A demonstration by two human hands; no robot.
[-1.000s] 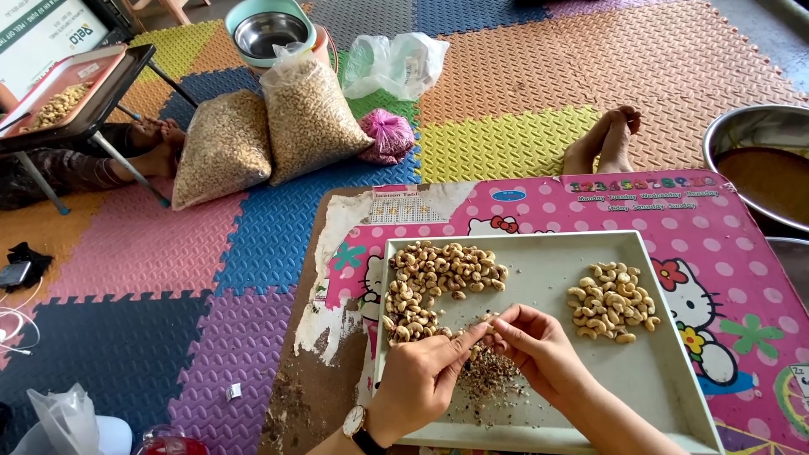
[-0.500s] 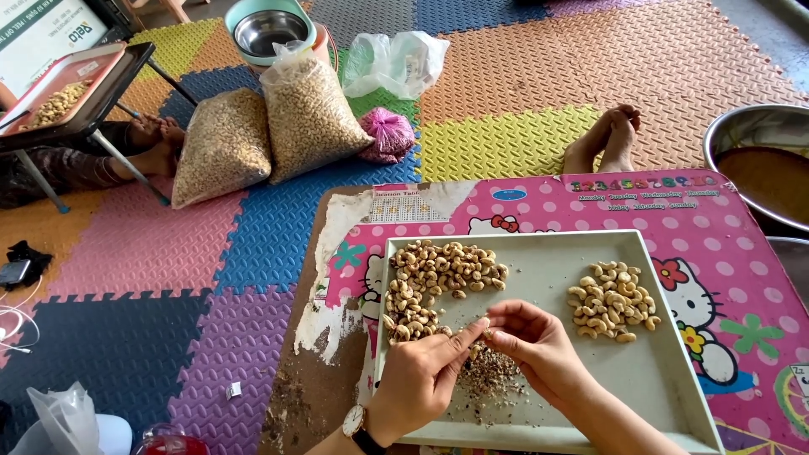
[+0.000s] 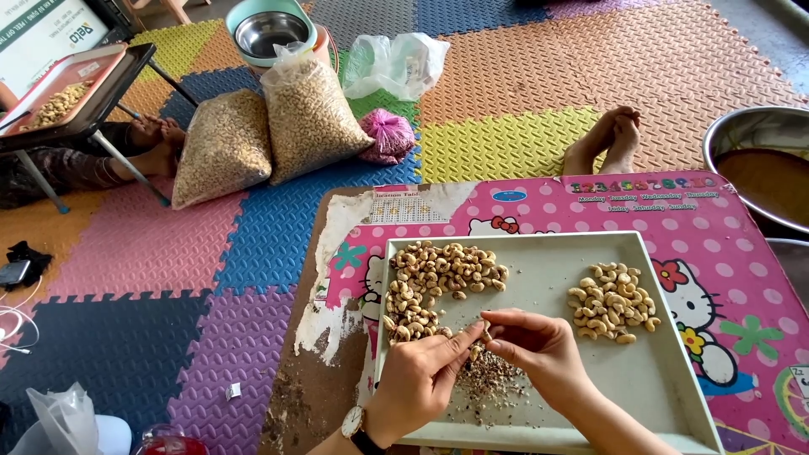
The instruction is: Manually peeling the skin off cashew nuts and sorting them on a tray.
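The fingertips (image 3: 479, 330) of both hands meet over the tray, pinching one small cashew nut (image 3: 486, 335) between them; the left hand (image 3: 419, 379), a watch on its wrist, presses thumb and forefinger together against it, and the right hand (image 3: 539, 347) closes its fingers on it from the other side. From where I stand it looks like the peeling step: the skin is being rubbed off a single nut. The next move, I judge, calls for a light, careful pinch so the kernel does not snap, and then a short reach to one of the piles.

Right under the hands lies a scatter of dark skin flakes (image 3: 489, 383) on the pale grey tray (image 3: 666, 388). In the tray's far-left part sits a large heap of brownish unpeeled nuts (image 3: 434, 282); on its right side, well apart, is a smaller heap of paler peeled nuts (image 3: 613, 301). The tray rests on a low pink table (image 3: 742, 278) with worn paper at its left edge.

Farther out on the coloured foam mat (image 3: 253, 236) stand two clear bags of nuts (image 3: 270, 131), with a steel bowl in a teal basin (image 3: 271, 29) behind them. To the right, a big metal basin (image 3: 758, 160) holds something brown; I cannot tell what. At the far left another tray of nuts (image 3: 59, 101) sits on a folding stand.
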